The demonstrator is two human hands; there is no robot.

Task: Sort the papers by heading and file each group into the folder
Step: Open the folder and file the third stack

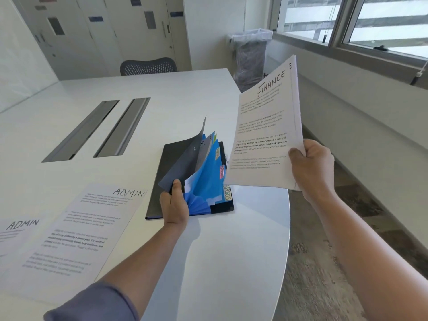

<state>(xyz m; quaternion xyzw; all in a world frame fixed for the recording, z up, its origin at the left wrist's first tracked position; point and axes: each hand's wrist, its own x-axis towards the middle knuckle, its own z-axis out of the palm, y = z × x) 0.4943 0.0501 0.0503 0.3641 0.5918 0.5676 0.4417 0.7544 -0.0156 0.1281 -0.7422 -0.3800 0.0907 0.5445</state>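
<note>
Item 1: my right hand (310, 165), curled round the lower edge of the FINANCE papers (264, 126), raised beside the folder. Item 2: my left hand (174, 202), pinching up the dark flap of the expanding folder (196, 181) lying on the white table (243, 239). Item 3: two ADMIN sheets (76, 230), flat at left.

The left hand (174, 203) is lifting the folder (185, 181) flap with its fingers (177, 189); the right hand (310, 165) is gripping the FINANCE papers (264, 126), raised above the counter (231, 239).
</note>
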